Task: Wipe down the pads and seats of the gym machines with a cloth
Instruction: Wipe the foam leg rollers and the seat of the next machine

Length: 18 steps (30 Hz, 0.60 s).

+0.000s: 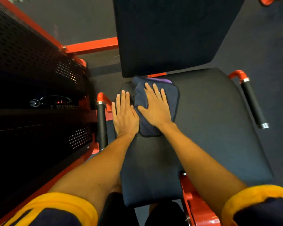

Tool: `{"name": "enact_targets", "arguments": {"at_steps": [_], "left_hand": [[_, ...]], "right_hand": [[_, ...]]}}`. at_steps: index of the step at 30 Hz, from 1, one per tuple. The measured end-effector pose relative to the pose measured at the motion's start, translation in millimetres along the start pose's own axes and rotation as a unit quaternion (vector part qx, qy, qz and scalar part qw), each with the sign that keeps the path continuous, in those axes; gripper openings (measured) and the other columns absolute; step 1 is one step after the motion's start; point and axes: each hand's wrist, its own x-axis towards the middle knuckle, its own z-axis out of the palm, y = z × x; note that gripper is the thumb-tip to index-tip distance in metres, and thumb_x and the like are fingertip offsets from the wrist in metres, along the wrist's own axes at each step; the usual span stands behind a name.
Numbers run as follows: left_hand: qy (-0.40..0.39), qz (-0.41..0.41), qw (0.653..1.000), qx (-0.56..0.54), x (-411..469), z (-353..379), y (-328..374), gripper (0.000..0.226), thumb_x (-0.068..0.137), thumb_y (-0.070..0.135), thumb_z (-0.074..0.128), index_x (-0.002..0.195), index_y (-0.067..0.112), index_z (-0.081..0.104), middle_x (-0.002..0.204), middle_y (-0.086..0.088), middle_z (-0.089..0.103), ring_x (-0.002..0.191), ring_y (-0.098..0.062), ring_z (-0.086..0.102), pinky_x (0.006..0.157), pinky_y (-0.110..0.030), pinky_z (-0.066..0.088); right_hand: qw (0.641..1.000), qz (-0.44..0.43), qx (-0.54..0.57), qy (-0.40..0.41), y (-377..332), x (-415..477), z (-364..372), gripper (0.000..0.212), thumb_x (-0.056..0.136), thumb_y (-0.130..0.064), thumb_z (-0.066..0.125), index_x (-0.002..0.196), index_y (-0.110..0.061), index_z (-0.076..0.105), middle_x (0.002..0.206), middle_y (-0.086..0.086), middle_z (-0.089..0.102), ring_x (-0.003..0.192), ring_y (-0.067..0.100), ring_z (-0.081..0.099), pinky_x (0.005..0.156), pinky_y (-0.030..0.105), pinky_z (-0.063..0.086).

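Head view, seat-wiping step: right hand (155,106), flat with fingers spread, pressed dark cloth (171,97) onto seat (211,121) near its rear left corner; left hand (125,115) lay flat alongside, fingers straight, apparently touching the cloth's edge. Next move called for: sweeping cloth across remaining seat under steady pressure

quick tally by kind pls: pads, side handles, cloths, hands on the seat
pads: 2, the seat pad and the back pad
side handles: 2, one to the left and one to the right
cloth: 1
hands: 2, left hand and right hand
total: 7
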Motion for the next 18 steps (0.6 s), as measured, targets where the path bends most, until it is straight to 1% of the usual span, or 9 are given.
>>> {"name": "enact_targets", "arguments": {"at_steps": [3,5,6,8,10,12,14,16,18], "left_hand": [[-0.003,-0.001,1.0,-0.015,0,-3,2,0.061,0.1,0.03,0.019,0.159,0.017,0.026,0.167,0.0,0.022,0.155,-0.018,0.017,0.127,-0.04,0.009],[-0.003,-0.006,1.0,-0.021,1,-6,4,0.061,0.1,0.031,0.02,0.16,0.018,0.026,0.167,0.001,0.021,0.155,-0.018,0.016,0.127,-0.039,0.009],[-0.003,-0.006,1.0,-0.02,1,-6,5,0.061,0.1,0.031,0.02,0.16,0.017,0.026,0.167,0.001,0.021,0.155,-0.018,0.016,0.127,-0.04,0.009],[-0.004,-0.004,1.0,-0.011,3,-6,4,0.06,0.101,0.03,0.022,0.16,0.017,0.024,0.168,0.001,0.02,0.155,-0.018,0.015,0.127,-0.04,0.01],[-0.007,-0.002,1.0,-0.004,6,-4,4,0.059,0.102,0.029,0.028,0.16,0.017,0.023,0.168,0.0,0.018,0.155,-0.018,0.014,0.127,-0.041,0.01],[-0.013,-0.002,1.0,-0.005,4,-2,3,0.059,0.104,0.027,0.033,0.161,0.018,0.022,0.168,0.0,0.017,0.156,-0.018,0.012,0.127,-0.041,0.009],[-0.013,0.001,1.0,0.001,2,-2,2,0.059,0.105,0.025,0.035,0.161,0.017,0.02,0.169,0.0,0.015,0.156,-0.018,0.011,0.127,-0.041,0.009],[-0.013,0.006,1.0,0.005,2,-5,2,0.058,0.105,0.024,0.035,0.161,0.017,0.019,0.169,0.0,0.014,0.156,-0.019,0.011,0.127,-0.042,0.009],[-0.011,0.005,1.0,-0.004,2,-8,4,0.058,0.105,0.024,0.034,0.161,0.016,0.021,0.169,0.0,0.015,0.156,-0.019,0.012,0.127,-0.042,0.009]], "right_hand": [[0.999,-0.021,-0.021,-0.017,26,-36,-6,0.091,0.091,-0.044,0.065,0.163,-0.019,0.015,0.171,-0.001,0.011,0.158,0.021,0.003,0.128,0.041,-0.006],[0.999,-0.01,-0.04,-0.014,46,-23,-17,0.09,0.09,-0.045,0.067,0.162,-0.019,0.019,0.171,0.0,0.011,0.158,0.022,0.005,0.128,0.043,-0.003],[0.999,0.009,-0.041,-0.007,50,-11,-23,0.089,0.09,-0.045,0.065,0.162,-0.019,0.02,0.171,-0.001,0.009,0.158,0.022,0.004,0.128,0.044,-0.003],[0.998,0.045,-0.044,0.004,45,15,-26,0.083,0.093,-0.046,0.059,0.162,-0.021,0.021,0.172,-0.002,0.006,0.158,0.022,-0.001,0.127,0.045,-0.006],[0.998,0.052,-0.034,0.009,30,26,-20,0.081,0.095,-0.045,0.056,0.162,-0.022,0.019,0.172,-0.002,0.006,0.158,0.024,-0.003,0.126,0.046,-0.008],[1.0,0.024,-0.005,-0.001,18,11,-12,0.084,0.094,-0.041,0.06,0.163,-0.021,0.016,0.172,-0.001,0.009,0.158,0.023,-0.002,0.127,0.046,-0.009],[0.999,-0.025,0.012,-0.026,18,-19,-7,0.086,0.093,-0.038,0.064,0.163,-0.022,0.016,0.171,-0.003,0.01,0.158,0.02,-0.003,0.127,0.042,-0.01],[0.996,-0.071,0.007,-0.053,31,-48,-4,0.089,0.092,-0.037,0.066,0.163,-0.023,0.016,0.171,-0.006,0.01,0.158,0.017,-0.003,0.126,0.036,-0.013],[0.995,-0.086,-0.004,-0.052,50,-57,-9,0.09,0.09,-0.034,0.069,0.163,-0.024,0.017,0.171,-0.007,0.012,0.158,0.016,0.001,0.126,0.036,-0.011]]}}
